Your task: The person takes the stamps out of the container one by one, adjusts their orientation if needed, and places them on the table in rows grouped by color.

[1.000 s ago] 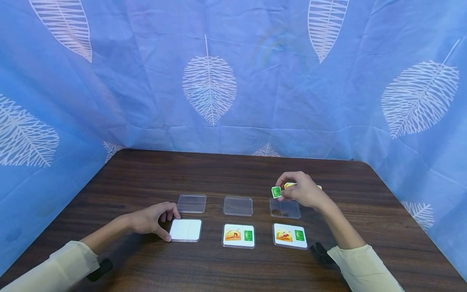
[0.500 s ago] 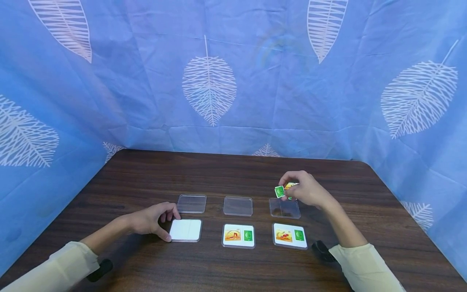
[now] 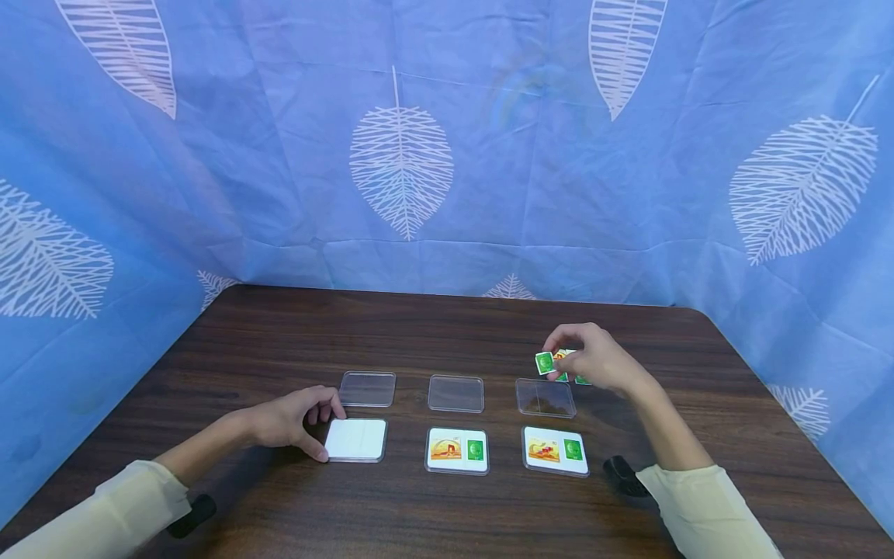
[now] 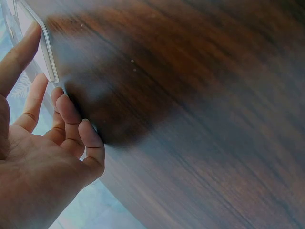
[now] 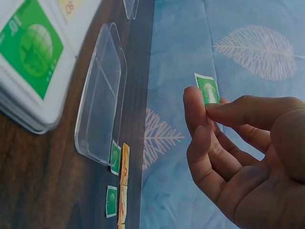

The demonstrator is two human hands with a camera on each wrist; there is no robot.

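Observation:
My right hand pinches a small green stamp between thumb and fingertips, above the table's back right. Below and behind that hand lie several loose stamps, green and orange ones, partly hidden in the head view. My left hand rests at the left side of a white-backed flat case, thumb and index fingertip touching its edge; its other fingers curl loosely over the table. In the front row, a middle case and a right case each hold one orange and one green stamp.
Behind the cases lie three clear plastic lids: left, middle and right. All rest on a dark wood table. A blue leaf-patterned cloth hangs behind and beside it.
My right hand has shifted slightly right with the green stamp, uncovering more of the loose stamps behind the right lid. My left hand has stayed at the white-backed case.

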